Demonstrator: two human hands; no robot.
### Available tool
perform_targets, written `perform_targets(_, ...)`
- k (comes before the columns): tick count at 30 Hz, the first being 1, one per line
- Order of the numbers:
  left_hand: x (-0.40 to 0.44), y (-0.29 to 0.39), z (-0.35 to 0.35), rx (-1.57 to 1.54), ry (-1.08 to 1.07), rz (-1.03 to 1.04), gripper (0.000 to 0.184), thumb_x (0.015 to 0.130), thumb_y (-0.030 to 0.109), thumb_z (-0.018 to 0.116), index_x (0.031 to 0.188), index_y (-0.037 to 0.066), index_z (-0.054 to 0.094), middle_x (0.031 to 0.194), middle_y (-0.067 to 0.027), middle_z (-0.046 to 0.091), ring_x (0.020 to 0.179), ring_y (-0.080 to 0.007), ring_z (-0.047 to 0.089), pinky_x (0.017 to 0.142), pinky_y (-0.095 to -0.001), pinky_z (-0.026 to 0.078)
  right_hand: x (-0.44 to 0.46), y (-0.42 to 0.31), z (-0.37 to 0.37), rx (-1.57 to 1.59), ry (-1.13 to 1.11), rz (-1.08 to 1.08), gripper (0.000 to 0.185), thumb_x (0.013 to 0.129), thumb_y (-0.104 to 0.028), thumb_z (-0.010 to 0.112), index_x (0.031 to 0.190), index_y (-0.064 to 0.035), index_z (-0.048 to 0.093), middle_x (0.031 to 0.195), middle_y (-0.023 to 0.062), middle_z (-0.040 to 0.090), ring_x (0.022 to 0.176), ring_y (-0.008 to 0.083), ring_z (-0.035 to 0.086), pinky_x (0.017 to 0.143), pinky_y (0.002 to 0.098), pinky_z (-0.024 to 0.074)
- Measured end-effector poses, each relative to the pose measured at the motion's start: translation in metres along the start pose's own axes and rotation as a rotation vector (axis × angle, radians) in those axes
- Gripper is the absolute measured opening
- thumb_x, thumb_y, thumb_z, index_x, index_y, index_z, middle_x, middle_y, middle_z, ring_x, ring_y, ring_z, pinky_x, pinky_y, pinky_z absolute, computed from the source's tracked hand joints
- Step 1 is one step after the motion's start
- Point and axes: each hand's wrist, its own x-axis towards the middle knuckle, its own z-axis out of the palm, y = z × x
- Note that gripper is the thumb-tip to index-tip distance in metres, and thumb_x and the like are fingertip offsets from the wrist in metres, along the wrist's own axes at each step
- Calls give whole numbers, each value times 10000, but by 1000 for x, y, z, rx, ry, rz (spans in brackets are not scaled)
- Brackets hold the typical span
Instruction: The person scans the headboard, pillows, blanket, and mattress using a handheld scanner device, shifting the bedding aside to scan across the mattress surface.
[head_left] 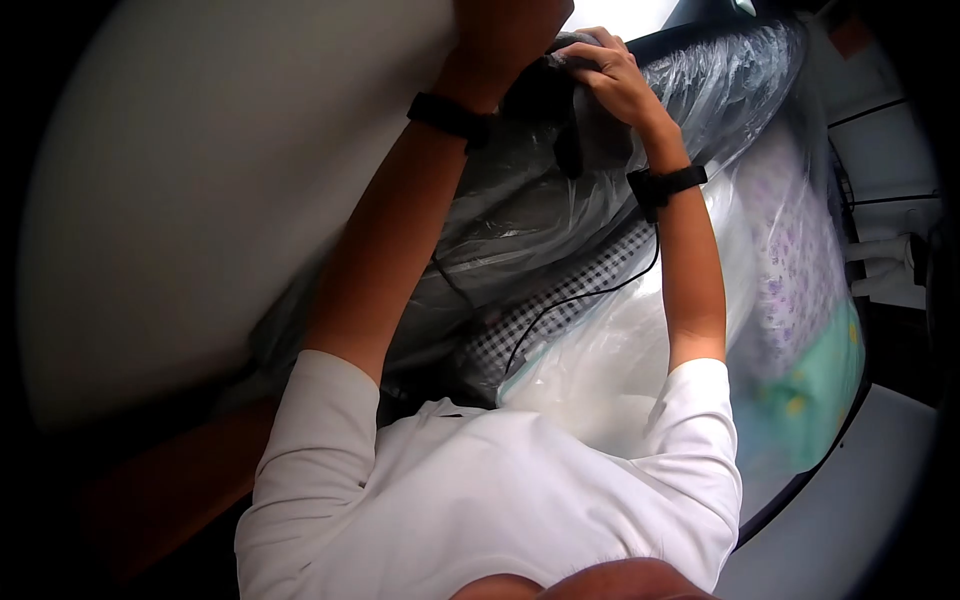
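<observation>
Both my arms reach up to the top of the head view. My left hand (512,32) is dark and partly cut off by the top edge, with its fingers hidden. Close beside it, my right hand (615,78) has its fingers bent over a dark grey, cloth-like item (600,125). This item hangs down below the hands, and its exact kind does not show. Behind it lies a large dark bundle in clear plastic (510,215). Each wrist wears a black band, and a thin black cable (590,293) runs down from the right one.
A pale, smooth surface (220,180) fills the left side. Below the bundle lies black-and-white checked fabric (565,290). To the right are plastic-wrapped purple-flowered fabric (785,250) and green fabric (825,380). A brown surface (180,490) shows at lower left.
</observation>
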Motion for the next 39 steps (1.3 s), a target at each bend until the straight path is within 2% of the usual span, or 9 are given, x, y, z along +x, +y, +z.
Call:
perform_targets(4,5,3,4,-24,29,-26,94,758,72,663,694,137,681,887,1,699,1319,-209,517,1061,-645,334,30,58,5,-357,168,304,359,902,-313,563,1240,-272,678,1325,116,542,1249,357,499,1020,536,396)
perform_targets(9,5,3,0,-23,28,-29,113,756,49,644,689,135,674,845,-9,674,1304,-221,534,1050,-643,337,17,-1,19,-229,166,275,318,882,-280,566,1164,-254,711,1257,123,556,1222,340,514,993,600,371)
perform_targets(14,2,2,1,5,-40,-45,99,738,45,639,710,132,675,883,-17,661,1325,-220,504,1055,-640,311,-11,-44,12,-63,127,46,306,903,-290,575,1169,-203,701,1290,133,571,1194,347,556,1024,497,406)
perform_targets(22,4,-1,-4,66,-177,27,44,748,82,656,725,120,654,879,-44,611,1335,-247,473,1037,-650,325,65,84,-24,-361,76,539,436,916,-365,501,1316,-242,623,1360,156,543,1308,334,487,1108,520,311)
perform_targets(26,1,3,-4,115,-222,49,57,750,88,645,771,128,680,901,-42,607,1346,-278,458,1033,-679,299,109,148,16,-482,-31,561,467,891,-329,504,1338,-233,598,1412,141,511,1345,333,455,1151,535,254)
perform_targets(28,0,3,-3,119,-247,33,73,750,91,641,791,130,689,908,-43,607,1346,-285,457,1032,-687,288,93,28,-27,-519,-194,373,346,876,-290,511,1134,-141,687,1222,174,636,1146,331,605,963,509,472)
perform_targets(30,1,5,-6,93,-197,27,95,747,98,633,810,127,699,911,-47,606,1348,-285,457,1026,-687,282,83,21,5,-429,-132,259,315,900,-272,494,1100,-131,693,1134,177,663,979,346,661,812,475,520)
perform_targets(34,-1,3,-3,105,-180,35,52,743,132,634,774,129,675,932,-53,616,1349,-294,455,1041,-678,260,47,-39,28,-293,-198,-18,316,927,-298,499,1148,-164,682,1259,155,601,1190,350,568,1098,449,368)
perform_targets(39,3,2,-8,87,-183,39,39,739,124,631,757,132,665,911,-51,610,1334,-298,470,1030,-672,273,47,0,12,-102,-11,-43,333,914,-308,560,1194,-181,689,1259,132,608,1164,349,581,1077,442,389)
